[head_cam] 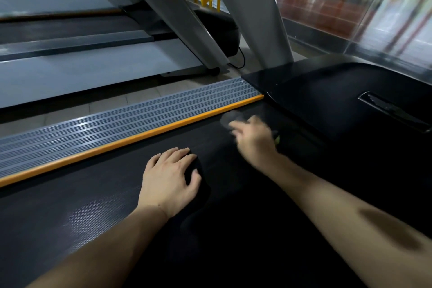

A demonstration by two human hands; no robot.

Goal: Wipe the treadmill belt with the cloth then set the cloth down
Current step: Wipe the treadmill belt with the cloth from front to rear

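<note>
Left hand open, palm flat on black textured treadmill belt. Right hand ahead of left, blurred, fingers closed around dark grey crumpled cloth; cloth bulges beyond fingertips, near orange strip along belt edge.

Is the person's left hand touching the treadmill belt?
Touching. The head view shows the left hand lying palm-down and flat on the treadmill belt, fingers spread, with no gap beneath it. The right hand is blurred, farther up the belt.
</note>
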